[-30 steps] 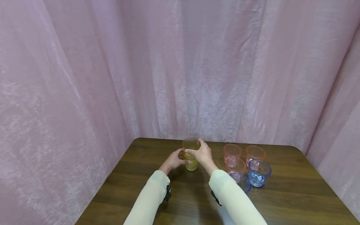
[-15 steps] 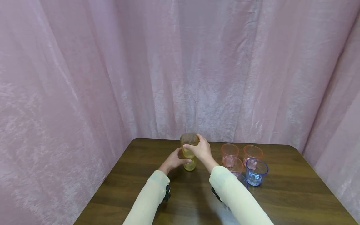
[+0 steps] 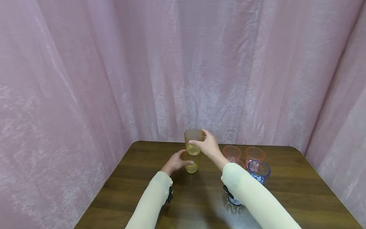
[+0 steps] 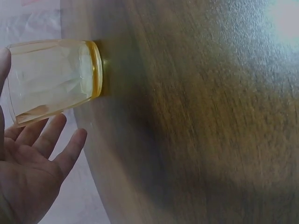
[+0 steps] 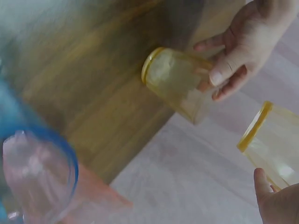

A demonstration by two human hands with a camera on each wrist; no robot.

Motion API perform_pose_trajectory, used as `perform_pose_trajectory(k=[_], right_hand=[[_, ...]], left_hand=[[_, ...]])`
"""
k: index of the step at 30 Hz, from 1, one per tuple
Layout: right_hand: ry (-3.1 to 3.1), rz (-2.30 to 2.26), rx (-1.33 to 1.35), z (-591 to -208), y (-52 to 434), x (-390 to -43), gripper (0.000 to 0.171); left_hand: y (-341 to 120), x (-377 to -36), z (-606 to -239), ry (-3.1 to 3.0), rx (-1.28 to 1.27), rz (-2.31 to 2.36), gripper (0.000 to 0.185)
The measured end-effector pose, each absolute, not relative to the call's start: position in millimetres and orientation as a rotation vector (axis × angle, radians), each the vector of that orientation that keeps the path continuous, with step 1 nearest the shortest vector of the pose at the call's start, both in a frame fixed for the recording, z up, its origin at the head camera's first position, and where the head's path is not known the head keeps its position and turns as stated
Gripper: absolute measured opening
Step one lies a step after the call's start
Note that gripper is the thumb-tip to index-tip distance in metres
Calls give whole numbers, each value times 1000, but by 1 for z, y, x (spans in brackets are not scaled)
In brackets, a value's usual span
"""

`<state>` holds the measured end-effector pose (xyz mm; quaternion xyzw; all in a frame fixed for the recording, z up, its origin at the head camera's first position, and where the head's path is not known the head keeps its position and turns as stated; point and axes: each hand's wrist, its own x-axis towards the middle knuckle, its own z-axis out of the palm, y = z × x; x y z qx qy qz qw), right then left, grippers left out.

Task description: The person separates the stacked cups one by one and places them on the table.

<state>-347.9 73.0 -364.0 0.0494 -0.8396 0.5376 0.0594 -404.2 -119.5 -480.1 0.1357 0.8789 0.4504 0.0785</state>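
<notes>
Two clear yellow cups are in the head view, one above the other. The lower yellow cup [image 3: 192, 167] stands upright on the table, and my left hand [image 3: 174, 162] holds it near its rim, thumb on the near side. Raised above it is the upper yellow cup [image 3: 194, 140], which my right hand [image 3: 210, 145] grips by the side between thumb and fingers. A gap separates the cups in the right wrist view, where the upper cup [image 5: 278, 144] is partly out of frame. Several fingers of the left hand [image 4: 32, 163] spread out in the left wrist view.
To the right stand several orange-pink cups [image 3: 232, 152] and a blue cup [image 3: 259, 168], close together. Another blue cup [image 3: 235, 201] is mostly hidden under the right sleeve [image 3: 254, 190]. The wooden table [image 3: 137, 178] ends at the back before a pink curtain [image 3: 160, 79].
The right hand has lifted the upper yellow cup up out of the lower one. My left hand stays at the lower cup, which still stands on the table.
</notes>
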Motion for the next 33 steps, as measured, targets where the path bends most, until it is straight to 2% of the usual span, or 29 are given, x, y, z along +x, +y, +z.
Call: perform_pose_trajectory(k=[17,33], right_hand=[[-2554,1648,156,-326,154,-325,102],[-2508,1630,232,-327,219,-280,92]], left_hand=[[-126,-402,-477,2580,367,1356,89],[-128,-405,-483,2569,359,1365,87]])
